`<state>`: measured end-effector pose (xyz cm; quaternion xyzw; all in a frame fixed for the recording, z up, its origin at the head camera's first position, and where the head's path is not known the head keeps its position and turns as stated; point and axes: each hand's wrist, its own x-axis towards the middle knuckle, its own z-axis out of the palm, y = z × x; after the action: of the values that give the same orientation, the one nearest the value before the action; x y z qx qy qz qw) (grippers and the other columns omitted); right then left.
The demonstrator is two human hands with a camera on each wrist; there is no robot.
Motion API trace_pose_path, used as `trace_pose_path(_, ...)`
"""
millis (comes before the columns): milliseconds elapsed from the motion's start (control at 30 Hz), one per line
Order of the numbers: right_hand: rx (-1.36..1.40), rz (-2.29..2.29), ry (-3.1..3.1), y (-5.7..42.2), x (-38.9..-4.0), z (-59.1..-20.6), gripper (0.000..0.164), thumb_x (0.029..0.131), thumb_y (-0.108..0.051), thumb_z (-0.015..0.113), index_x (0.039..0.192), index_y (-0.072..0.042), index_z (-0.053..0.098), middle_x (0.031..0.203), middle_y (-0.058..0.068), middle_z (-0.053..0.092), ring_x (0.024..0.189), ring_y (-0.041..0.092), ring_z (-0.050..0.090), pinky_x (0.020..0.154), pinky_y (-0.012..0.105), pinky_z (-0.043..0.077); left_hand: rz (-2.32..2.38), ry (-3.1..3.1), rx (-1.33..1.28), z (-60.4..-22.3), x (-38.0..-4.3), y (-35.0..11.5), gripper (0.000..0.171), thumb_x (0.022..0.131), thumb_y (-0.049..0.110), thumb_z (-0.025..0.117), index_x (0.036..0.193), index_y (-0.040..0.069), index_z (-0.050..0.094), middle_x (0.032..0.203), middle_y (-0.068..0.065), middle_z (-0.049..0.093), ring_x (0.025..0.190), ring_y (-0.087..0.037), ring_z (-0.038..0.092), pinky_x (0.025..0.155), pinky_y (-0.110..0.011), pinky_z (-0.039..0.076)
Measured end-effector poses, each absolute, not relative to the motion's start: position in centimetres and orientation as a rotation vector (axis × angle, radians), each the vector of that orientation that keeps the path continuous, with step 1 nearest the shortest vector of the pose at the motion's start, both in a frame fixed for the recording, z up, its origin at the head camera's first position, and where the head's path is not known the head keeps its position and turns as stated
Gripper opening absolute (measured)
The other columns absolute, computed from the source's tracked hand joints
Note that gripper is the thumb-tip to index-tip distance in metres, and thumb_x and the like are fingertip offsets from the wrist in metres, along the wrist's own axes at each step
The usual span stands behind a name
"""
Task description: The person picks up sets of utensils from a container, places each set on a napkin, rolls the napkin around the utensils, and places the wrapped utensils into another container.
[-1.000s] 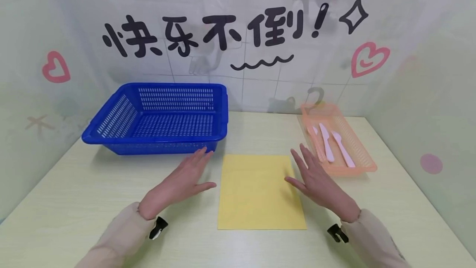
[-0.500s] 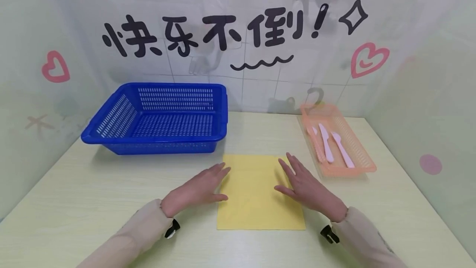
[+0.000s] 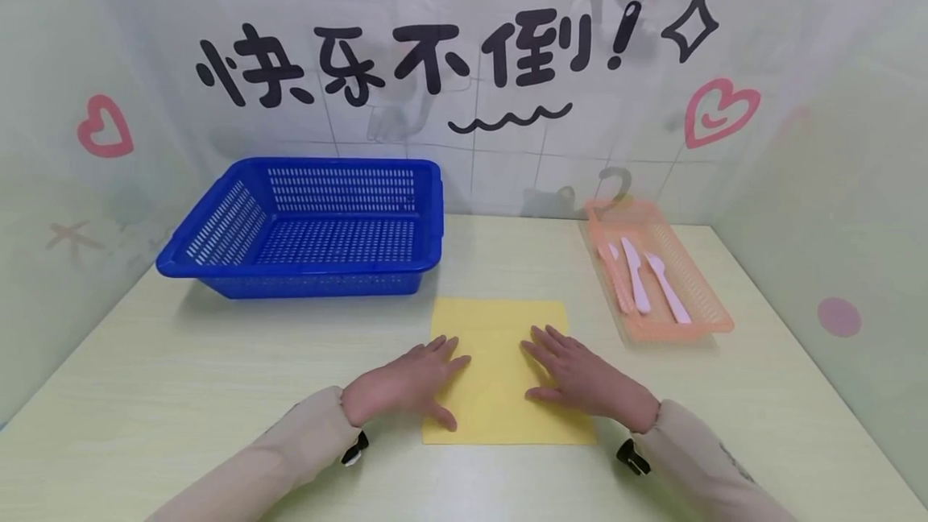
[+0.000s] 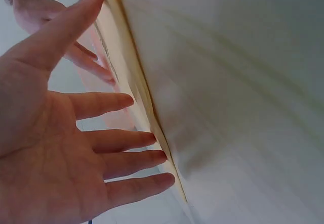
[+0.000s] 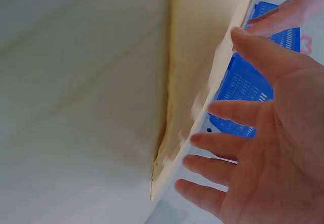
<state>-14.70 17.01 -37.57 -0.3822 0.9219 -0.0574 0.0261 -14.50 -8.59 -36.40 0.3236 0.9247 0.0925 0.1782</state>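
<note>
A flat yellow square sheet [image 3: 499, 401], napkin-like, lies on the table between my hands. My left hand [image 3: 412, 381] extends over its left side, fingers spread, with the thumb near the lower left corner. Over the right side my right hand [image 3: 586, 377] mirrors it, palm down and fingers apart. Seen from the left wrist, the fingertips of the left hand [image 4: 66, 133] are close to the sheet's edge [image 4: 134, 77]. In the right wrist view, the fingers of the right hand [image 5: 268, 148] are straight and hold nothing.
A blue perforated basket [image 3: 326, 268] stands at the back left of the pale table [image 3: 217, 377]. An orange tray [image 3: 696, 288] at the back right holds pink plastic cutlery, including a knife [image 3: 635, 276]. A printed sheet [image 3: 435, 127] hangs behind the table.
Both hands have come inward and nearer to me, from the sheet's outer sides to over it. My left hand moved right, my right hand left. The basket and tray stayed put.
</note>
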Motion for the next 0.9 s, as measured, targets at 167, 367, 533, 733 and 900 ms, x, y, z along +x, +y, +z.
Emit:
trace_pose_path(167,-1.152,-0.115,2.808,16.9,-14.6,-37.5,0.057,0.087,-0.035,0.054,0.125,0.007,0.043,0.131,0.029,0.037,0.118,0.044,0.038,0.093,0.05,0.036,0.206,2.597,0.87,-36.0,-14.3,-8.2,0.083,0.068,0.043,0.072,0.133,0.004,0.038,0.142,-0.021,0.024,0.131,-0.038,0.019,0.102,-0.05,0.023)
trace_pose_path(367,-1.19,-0.074,2.832,17.0,-14.6,-37.5,0.056,0.086,-0.033,0.055,0.124,0.006,0.045,0.129,0.029,0.04,0.115,0.042,0.042,0.089,0.048,0.04,0.135,2.588,0.823,-35.6,-14.5,-7.5,0.084,0.067,0.041,0.074,0.134,0.006,0.037,0.142,-0.02,0.025,0.13,-0.037,0.021,0.101,-0.052,0.024)
trace_pose_path(533,-1.208,-0.03,2.848,17.1,-14.5,-37.3,0.054,0.086,-0.033,0.056,0.123,0.005,0.046,0.127,0.028,0.043,0.113,0.04,0.045,0.084,0.048,0.043,0.118,2.57,0.79,-35.4,-14.9,-7.2,0.085,0.066,0.038,0.076,0.134,0.006,0.037,0.142,-0.018,0.025,0.131,-0.036,0.021,0.102,-0.051,0.024)
trace_pose_path(733,-1.275,0.034,2.894,17.4,-14.3,-37.3,0.05,0.085,-0.032,0.057,0.12,0.004,0.049,0.122,0.026,0.047,0.107,0.037,0.049,0.077,0.045,0.047,0.148,2.539,0.753,-35.2,-15.7,-7.3,0.088,0.064,0.033,0.078,0.136,0.006,0.035,0.145,-0.016,0.021,0.133,-0.034,0.016,0.103,-0.052,0.021)
trace_pose_path(900,-1.298,0.036,2.932,17.6,-13.9,-37.5,0.048,0.084,-0.031,0.059,0.117,0.002,0.05,0.118,0.024,0.05,0.103,0.035,0.052,0.071,0.043,0.049,0.167,2.528,0.751,-35.2,-16.3,-7.5,0.086,0.069,0.04,0.072,0.137,0.005,0.033,0.145,-0.017,0.018,0.134,-0.033,0.013,0.103,-0.053,0.018)
